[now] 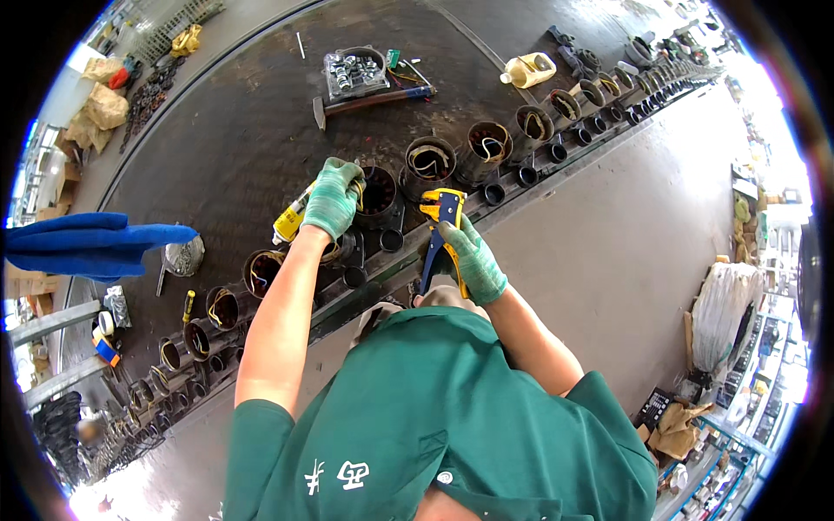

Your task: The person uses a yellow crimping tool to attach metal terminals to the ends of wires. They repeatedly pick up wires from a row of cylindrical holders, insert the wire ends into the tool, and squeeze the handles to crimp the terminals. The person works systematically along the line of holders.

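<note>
My left hand (333, 198), in a green glove, is at the left rim of a dark motor housing (376, 195). Its fingers are curled together, and what they pinch is hidden. A yellow and white tube (292, 217) sticks out behind that hand; whether the hand touches it I cannot tell. My right hand (476, 260), gloved in green too, grips a yellow and dark blue wire stripper (443, 213) just right of that housing, jaws pointing away from me. Pale wires lie coiled inside the neighbouring motor housing (430, 161).
A long row of similar housings (486, 143) runs along the edge of the dark workbench (234, 113). Further back are a hammer (373, 102), a tray of metal parts (354, 74) and a bottle of yellowish liquid (528, 69). Blue cloth (87, 243) hangs at left; a yellow-handled screwdriver (188, 306) stands near.
</note>
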`<control>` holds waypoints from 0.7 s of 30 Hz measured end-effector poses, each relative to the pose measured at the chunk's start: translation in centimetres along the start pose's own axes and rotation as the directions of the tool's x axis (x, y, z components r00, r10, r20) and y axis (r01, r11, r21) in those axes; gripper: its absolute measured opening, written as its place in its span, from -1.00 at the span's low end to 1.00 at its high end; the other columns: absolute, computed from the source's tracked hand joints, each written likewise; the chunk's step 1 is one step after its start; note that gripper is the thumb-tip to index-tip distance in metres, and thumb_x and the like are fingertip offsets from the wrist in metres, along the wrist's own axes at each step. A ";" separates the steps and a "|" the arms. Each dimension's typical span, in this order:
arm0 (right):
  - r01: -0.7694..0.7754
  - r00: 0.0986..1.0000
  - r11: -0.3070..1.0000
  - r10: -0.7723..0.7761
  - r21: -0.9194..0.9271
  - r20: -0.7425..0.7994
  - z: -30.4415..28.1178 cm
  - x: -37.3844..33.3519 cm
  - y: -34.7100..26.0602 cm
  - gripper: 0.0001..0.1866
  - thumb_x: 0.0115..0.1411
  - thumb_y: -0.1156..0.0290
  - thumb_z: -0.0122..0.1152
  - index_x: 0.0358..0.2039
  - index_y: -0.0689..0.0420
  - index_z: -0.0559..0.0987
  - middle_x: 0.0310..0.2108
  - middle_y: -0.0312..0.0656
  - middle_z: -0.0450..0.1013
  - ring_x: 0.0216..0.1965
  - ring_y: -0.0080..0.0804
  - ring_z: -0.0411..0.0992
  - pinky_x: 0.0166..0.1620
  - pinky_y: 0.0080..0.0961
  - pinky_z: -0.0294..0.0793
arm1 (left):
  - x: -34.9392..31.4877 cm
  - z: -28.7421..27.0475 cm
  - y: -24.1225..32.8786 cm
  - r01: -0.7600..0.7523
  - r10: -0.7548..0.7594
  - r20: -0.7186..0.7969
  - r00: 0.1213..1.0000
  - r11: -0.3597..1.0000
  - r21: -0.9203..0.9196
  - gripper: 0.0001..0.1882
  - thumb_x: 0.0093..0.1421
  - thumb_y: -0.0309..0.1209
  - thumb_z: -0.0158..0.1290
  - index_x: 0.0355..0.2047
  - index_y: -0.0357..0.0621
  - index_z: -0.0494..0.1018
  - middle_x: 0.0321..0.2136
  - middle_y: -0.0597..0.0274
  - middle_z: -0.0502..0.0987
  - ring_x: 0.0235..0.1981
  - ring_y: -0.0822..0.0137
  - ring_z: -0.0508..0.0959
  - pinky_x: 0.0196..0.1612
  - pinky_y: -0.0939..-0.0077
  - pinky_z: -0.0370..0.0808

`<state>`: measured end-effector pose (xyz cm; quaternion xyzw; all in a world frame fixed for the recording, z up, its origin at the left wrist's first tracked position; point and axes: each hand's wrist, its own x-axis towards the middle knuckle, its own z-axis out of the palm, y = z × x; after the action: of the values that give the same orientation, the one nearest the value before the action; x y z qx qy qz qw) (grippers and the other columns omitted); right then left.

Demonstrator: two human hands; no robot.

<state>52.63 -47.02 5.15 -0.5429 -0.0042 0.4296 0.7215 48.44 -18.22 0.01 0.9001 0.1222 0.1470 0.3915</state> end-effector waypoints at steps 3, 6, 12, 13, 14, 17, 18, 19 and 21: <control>0.047 0.999 0.998 -0.047 -0.051 0.002 1.2 -0.1 -0.4 -0.47 0.46 0.11 0.15 0.31 0.08 0.36 -0.09 -0.35 0.48 -0.09 -0.57 0.46 0.03 -0.52 0.49 | 0.6 -0.1 0.2 0.005 -0.005 0.011 1.000 1.000 -0.015 -0.83 0.22 -0.64 0.24 -0.18 -0.29 0.59 -0.22 0.06 0.51 -0.26 0.10 0.58 -0.15 0.32 0.55; 0.014 0.995 0.999 -0.011 -0.035 0.097 0.7 0.5 -0.6 -0.47 0.46 0.11 0.15 0.30 0.09 0.34 -0.15 -0.25 0.53 -0.15 -0.46 0.54 -0.09 -0.39 0.62 | 0.9 -0.9 0.8 0.046 -0.049 0.076 0.996 0.998 0.040 -0.84 0.25 -0.55 0.25 -0.15 -0.28 0.62 -0.22 0.07 0.53 -0.21 0.12 0.60 -0.11 0.30 0.54; 0.019 0.983 0.996 -0.002 -0.087 0.185 0.9 3.6 -2.3 -0.47 0.45 0.16 0.17 0.31 0.10 0.32 -0.17 -0.21 0.53 -0.21 -0.45 0.56 -0.12 -0.40 0.63 | 1.4 -2.7 -0.7 0.303 -0.268 0.183 0.946 0.932 -0.198 -0.73 0.38 -0.28 0.24 -0.10 -0.26 0.62 -0.26 0.10 0.66 -0.23 0.27 0.63 -0.04 0.34 0.53; 0.036 0.981 0.995 -0.016 -0.097 0.194 0.7 4.1 -2.5 -0.46 0.45 0.16 0.17 0.31 0.11 0.29 -0.19 -0.19 0.53 -0.24 -0.42 0.57 -0.16 -0.38 0.66 | 1.4 -2.7 -0.6 0.324 -0.283 0.185 0.941 0.910 -0.258 -0.71 0.38 -0.26 0.24 -0.09 -0.26 0.62 -0.27 0.11 0.67 -0.24 0.27 0.62 -0.04 0.34 0.53; 0.030 0.980 0.990 -0.002 -0.137 0.200 0.4 4.6 -2.9 -0.48 0.45 0.17 0.19 0.29 0.11 0.34 -0.12 -0.26 0.49 -0.13 -0.48 0.52 -0.01 -0.42 0.59 | 1.4 -2.7 -0.5 0.324 -0.296 0.174 0.939 0.933 -0.158 -0.70 0.38 -0.27 0.24 -0.08 -0.28 0.62 -0.24 0.18 0.65 -0.21 0.30 0.61 -0.03 0.37 0.53; 0.055 0.973 0.979 -0.009 -0.197 0.230 -1.6 6.4 -2.9 -0.50 0.44 0.19 0.19 0.29 0.10 0.37 -0.05 -0.33 0.44 0.00 -0.55 0.42 0.14 -0.47 0.44 | 0.9 -2.7 0.9 0.259 -0.254 0.126 0.959 0.966 -0.026 -0.72 0.37 -0.30 0.25 -0.07 -0.28 0.63 -0.21 0.21 0.61 -0.16 0.32 0.60 -0.01 0.39 0.53; 0.033 0.972 0.980 0.015 -0.198 0.235 -2.3 6.8 -2.9 -0.50 0.44 0.20 0.19 0.29 0.11 0.38 -0.03 -0.34 0.43 0.02 -0.56 0.39 0.17 -0.48 0.40 | 0.8 -2.6 1.5 0.346 -0.334 0.118 0.935 0.932 -0.103 -0.73 0.35 -0.34 0.27 -0.07 -0.28 0.64 -0.18 0.22 0.58 -0.13 0.33 0.60 -0.01 0.40 0.53; 0.012 0.969 0.979 0.039 -0.204 0.244 -2.9 7.2 -3.1 -0.49 0.44 0.21 0.19 0.30 0.11 0.38 -0.01 -0.35 0.42 0.05 -0.57 0.36 0.20 -0.49 0.36 | 0.5 -2.5 1.6 0.317 -0.310 0.076 0.948 0.942 -0.114 -0.74 0.35 -0.35 0.27 -0.07 -0.28 0.64 -0.18 0.22 0.58 -0.13 0.32 0.60 -0.01 0.41 0.53; -0.028 0.959 0.978 0.085 -0.209 0.270 -3.7 8.0 -3.5 -0.47 0.42 0.26 0.19 0.33 0.12 0.37 0.02 -0.35 0.41 0.07 -0.57 0.33 0.22 -0.50 0.33 | -0.1 -2.0 1.3 0.255 -0.258 -0.005 0.966 0.958 -0.130 -0.75 0.34 -0.37 0.27 -0.08 -0.27 0.64 -0.18 0.21 0.58 -0.13 0.32 0.60 -0.01 0.41 0.52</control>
<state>61.58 -45.04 2.76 -0.5479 -0.1336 0.5194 0.6420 47.70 -17.73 2.25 0.8480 0.2324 0.1125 0.4628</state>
